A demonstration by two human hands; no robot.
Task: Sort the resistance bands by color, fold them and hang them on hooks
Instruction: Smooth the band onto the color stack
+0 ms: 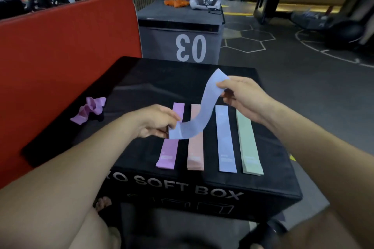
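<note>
Held band: pale periwinkle blue, plain. Flat bands on the box, left to right: lilac-pink band, peach band, periwinkle band, mint-green band, each with a faint white label patch at its near end. Crumpled band, far left: lilac. Soft box: black, white lettering. Pad on the left: red. Far box: grey, white numerals, with orange items on top.
</note>
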